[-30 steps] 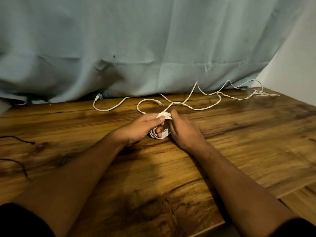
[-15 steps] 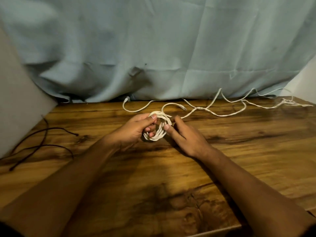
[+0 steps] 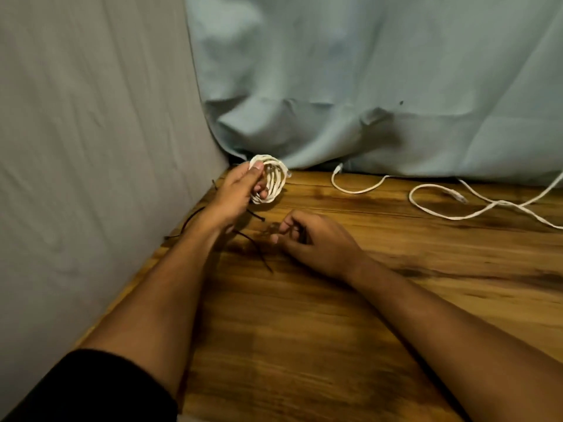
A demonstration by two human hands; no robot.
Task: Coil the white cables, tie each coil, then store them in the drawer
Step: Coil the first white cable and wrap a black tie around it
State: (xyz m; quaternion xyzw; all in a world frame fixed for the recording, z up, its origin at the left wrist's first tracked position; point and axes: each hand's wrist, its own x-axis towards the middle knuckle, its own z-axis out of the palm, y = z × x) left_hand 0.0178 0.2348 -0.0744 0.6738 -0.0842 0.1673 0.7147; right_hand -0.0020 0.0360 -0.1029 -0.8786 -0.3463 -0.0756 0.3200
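My left hand (image 3: 240, 190) grips a small coil of white cable (image 3: 272, 181), lifted just above the wooden table (image 3: 380, 300) near its back left corner. My right hand (image 3: 316, 242) rests on the table below and to the right of the coil, apart from it. Its fingers are loosely curled and I see nothing held in them. Thin black ties (image 3: 257, 249) lie on the wood just left of its fingertips, partly under my left wrist. Loose white cables (image 3: 451, 214) trail across the back right of the table, one plug end (image 3: 338, 169) near the curtain.
A grey cloth wall (image 3: 91, 147) runs along the table's left edge. A pale blue curtain (image 3: 365, 86) hangs along the back edge. The table's front edge lies low in the view between my forearms.
My left hand has carried the coil left toward the back corner. My right hand has let go of the coil and dropped to the table beside the black ties. The view has swung left.
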